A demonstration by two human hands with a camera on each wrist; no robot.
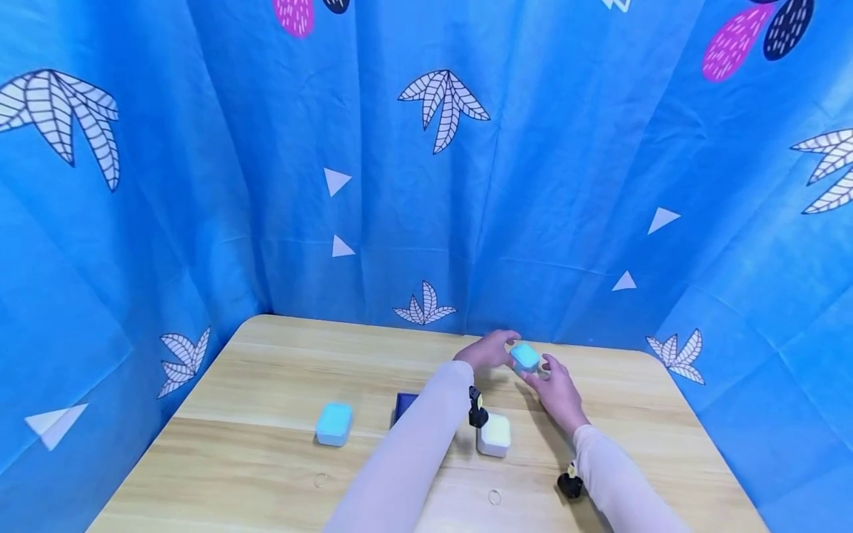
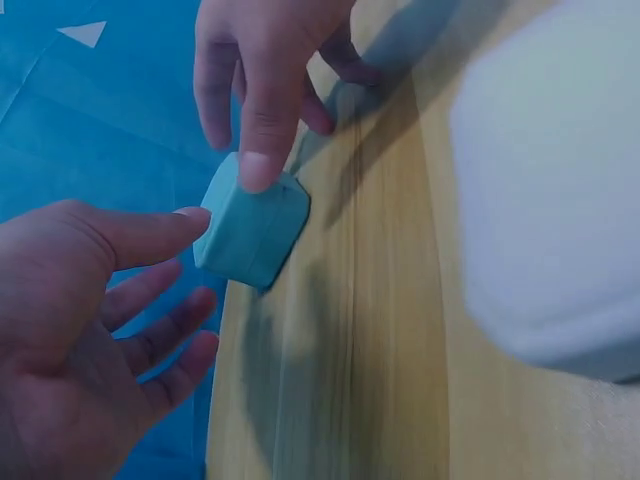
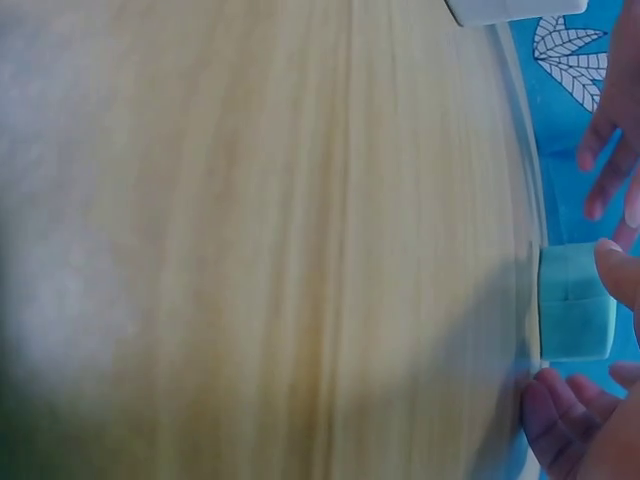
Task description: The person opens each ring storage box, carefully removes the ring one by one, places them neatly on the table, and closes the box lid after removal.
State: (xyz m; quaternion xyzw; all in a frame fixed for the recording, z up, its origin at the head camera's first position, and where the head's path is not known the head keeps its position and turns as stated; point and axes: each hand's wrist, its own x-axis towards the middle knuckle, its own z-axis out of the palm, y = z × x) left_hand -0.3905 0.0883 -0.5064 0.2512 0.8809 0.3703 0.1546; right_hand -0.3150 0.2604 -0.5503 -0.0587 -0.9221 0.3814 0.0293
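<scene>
A small teal box with rounded corners and a lid is between my two hands near the table's far edge. From its left comes my left hand, its thumb tip right at the box's side and its other fingers spread loosely, as the left wrist view shows. On the other side is my right hand; its thumb lies against the teal box and its fingers stay apart from it. Neither hand is wrapped round the box. Below my left wrist stands a white box, seen large in the left wrist view.
A light blue box stands on the left of the wooden table. My left sleeve partly hides a dark blue tray. Two thin rings lie near the front, one ring between my forearms. Blue curtain hangs behind.
</scene>
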